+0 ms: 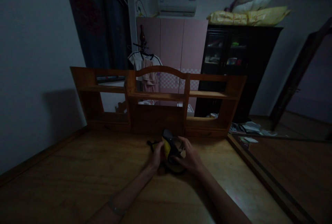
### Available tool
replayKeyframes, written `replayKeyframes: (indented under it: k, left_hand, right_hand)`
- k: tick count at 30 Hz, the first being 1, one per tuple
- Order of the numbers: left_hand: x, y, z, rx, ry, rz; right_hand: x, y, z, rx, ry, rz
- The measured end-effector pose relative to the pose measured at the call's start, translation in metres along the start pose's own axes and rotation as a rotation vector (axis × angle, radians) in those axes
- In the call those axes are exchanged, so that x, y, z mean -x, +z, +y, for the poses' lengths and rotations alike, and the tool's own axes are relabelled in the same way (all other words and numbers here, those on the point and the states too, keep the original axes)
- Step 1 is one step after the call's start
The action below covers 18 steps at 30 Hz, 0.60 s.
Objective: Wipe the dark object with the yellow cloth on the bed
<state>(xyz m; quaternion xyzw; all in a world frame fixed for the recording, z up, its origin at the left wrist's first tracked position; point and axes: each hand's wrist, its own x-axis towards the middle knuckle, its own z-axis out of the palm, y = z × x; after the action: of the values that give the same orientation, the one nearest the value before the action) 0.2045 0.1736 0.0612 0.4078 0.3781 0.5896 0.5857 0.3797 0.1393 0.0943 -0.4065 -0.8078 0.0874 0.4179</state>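
Observation:
Both hands are on a black-and-yellow object (167, 144) with curved black parts, close above or on the wooden desk top; dim light hides its exact kind. My left hand (157, 156) grips its yellow side from the left, thumb towards the top. On the right, my right hand (190, 156) curls around its dark, looped part, thumb and fingers bent over it. A thin black piece with a rounded end sticks out to the left behind my left hand. Below the hands a dark curved edge shows near the desk surface.
A wooden shelf unit (158, 96) stands along the back of the desk (103, 168). The wall (38, 78) borders the left. Beyond are hanging clothes (149, 70), a pink wardrobe (171, 40), a dark cabinet (240, 51) topped with bags, and items on the floor at right.

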Motion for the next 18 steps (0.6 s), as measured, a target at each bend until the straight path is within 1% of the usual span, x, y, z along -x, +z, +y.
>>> replayKeyframes:
  k: [3,5,9,11,13,16,18]
  left_hand:
    - [-0.0012,-0.0003,-0.0012,0.072,-0.037,0.003]
    - [0.0002,0.0005,-0.0007,0.062,-0.007,-0.019]
    - [0.0041,0.0043,0.0024,0.019,0.054,-0.107]
    - [0.0053,0.0061,0.0043,-0.007,0.064,-0.139]
    - [0.006,0.0069,0.0054,-0.039,0.059,-0.146]
    - [0.0063,0.0055,0.0041,-0.087,0.055,-0.119]
    - [0.0057,0.0037,0.001,-0.118,0.086,-0.11]
  right_hand:
    - [-0.0008,0.0007,-0.0011,0.034,0.001,0.097]
    - [-0.0013,0.0009,-0.0017,0.044,-0.007,0.141]
    - [-0.001,-0.0002,-0.0005,0.049,-0.028,0.176]
    - [0.0001,-0.0012,0.0001,0.047,-0.053,0.173]
    - [0.0017,-0.0018,-0.0004,0.047,-0.087,0.154]
    - [0.0046,-0.0004,-0.0035,0.053,-0.15,0.103]
    - [0.006,0.0019,-0.0059,0.059,-0.185,0.058]
